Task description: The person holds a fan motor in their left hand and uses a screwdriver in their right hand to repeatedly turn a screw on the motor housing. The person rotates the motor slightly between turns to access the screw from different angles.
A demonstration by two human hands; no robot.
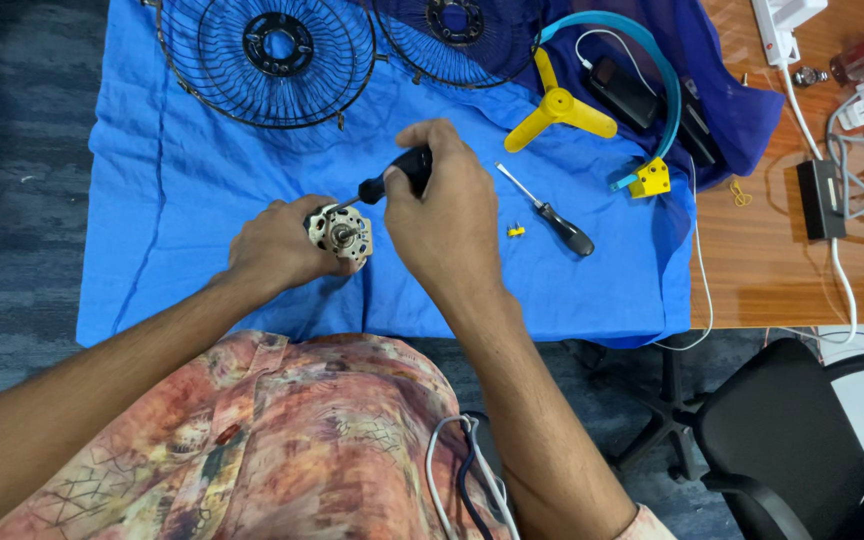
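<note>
My left hand (274, 245) grips a small metal fan motor (340, 233) with a round silver face, held just above the blue cloth (182, 200). My right hand (444, 215) is closed around the black handle of a screwdriver (392, 180). Its thin shaft slants down-left and its tip meets the top edge of the motor. A second screwdriver (552, 213) with a black handle lies loose on the cloth to the right. A tiny yellow piece (516, 231) rests beside it.
Two black wire fan grilles (267, 60) (457, 40) lie at the back of the cloth. A yellow three-blade fan rotor (557, 105), a teal ring (652, 60) and a yellow block (651, 180) sit at the right. Cables and adapters cover the wooden table (772, 260). A black office chair (792, 430) stands lower right.
</note>
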